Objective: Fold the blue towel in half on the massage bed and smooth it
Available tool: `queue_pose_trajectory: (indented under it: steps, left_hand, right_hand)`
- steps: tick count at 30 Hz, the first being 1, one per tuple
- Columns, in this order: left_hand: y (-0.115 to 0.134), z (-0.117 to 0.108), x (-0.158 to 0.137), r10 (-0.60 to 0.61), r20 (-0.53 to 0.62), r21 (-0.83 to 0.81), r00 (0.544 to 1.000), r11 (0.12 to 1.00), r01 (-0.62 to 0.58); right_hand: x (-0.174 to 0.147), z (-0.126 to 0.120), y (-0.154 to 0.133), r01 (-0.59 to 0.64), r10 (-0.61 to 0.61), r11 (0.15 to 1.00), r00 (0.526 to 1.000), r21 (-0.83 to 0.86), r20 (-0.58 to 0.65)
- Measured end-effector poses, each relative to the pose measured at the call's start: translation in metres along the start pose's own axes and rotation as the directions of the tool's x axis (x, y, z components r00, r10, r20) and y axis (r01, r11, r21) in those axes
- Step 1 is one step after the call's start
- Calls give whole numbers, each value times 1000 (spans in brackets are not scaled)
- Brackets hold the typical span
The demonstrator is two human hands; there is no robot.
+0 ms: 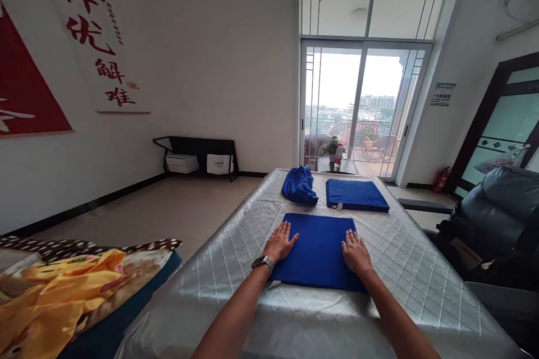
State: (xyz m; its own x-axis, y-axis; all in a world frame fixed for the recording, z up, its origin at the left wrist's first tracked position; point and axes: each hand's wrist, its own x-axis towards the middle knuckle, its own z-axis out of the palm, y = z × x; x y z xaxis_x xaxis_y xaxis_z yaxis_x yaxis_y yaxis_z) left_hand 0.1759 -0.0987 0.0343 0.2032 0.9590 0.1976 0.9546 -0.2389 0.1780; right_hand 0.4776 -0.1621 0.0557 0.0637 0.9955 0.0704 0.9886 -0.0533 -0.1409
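A blue cloth (320, 252), folded into a flat rectangle, lies before me on the silver quilted table cover (227, 280). My left hand (280, 242) rests flat on its left edge, fingers extended, with a watch (263, 262) on the wrist. On the right edge, my right hand (356, 249) also lies flat, fingers stretched forward. Neither hand grips anything. Beyond the cloth, a crumpled blue cloth (300, 186) sits at the left, and a neatly folded blue stack (357, 194) with a small white tag is at the right.
A bed or couch with a yellow cloth (63, 297) stands at the lower left. Along the right side is a dark chair (497, 224) with a bag on it. Behind the table's far end, a small table (337, 166) holds a plant and a bottle near the glass door.
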Motion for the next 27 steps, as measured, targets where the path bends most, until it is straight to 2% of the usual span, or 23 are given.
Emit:
queue_pose_trajectory:
  steps: [4,9,12,14,17,20,22,24,27]
  left_hand:
    - [0,3,1,-11,-6,-5,1000,1000,11]
    - [-1,0,1,-15,-20,23,1000,1000,15]
    - [12,-9,5,-24,-57,66,998,997,28]
    - [36,-12,6,3,-108,53,994,999,3]
    - [93,-5,0,159,-141,-16,977,986,-163]
    - [148,15,-12,326,-82,-73,942,940,-332]
    - [168,27,-18,361,-40,-98,932,927,-363]
    - [168,32,-21,340,-17,-109,940,934,-340]
    - [133,27,-22,254,8,-97,967,963,-252]
  right_hand:
    - [-12,10,6,-5,5,1000,1000,7,15]
    - [-13,9,6,-15,15,1000,1000,18,6]
    - [-15,5,4,-17,17,999,1000,29,8]
    - [-17,3,3,-19,19,999,1000,39,9]
    - [-18,2,3,-20,20,999,1000,47,0]
    - [-20,2,4,-7,8,999,1000,42,-8]
    - [-20,2,5,4,-4,999,1000,38,-7]
    - [-21,2,5,8,-8,999,1000,38,-9]
    - [-20,2,5,-3,4,999,1000,45,-15]
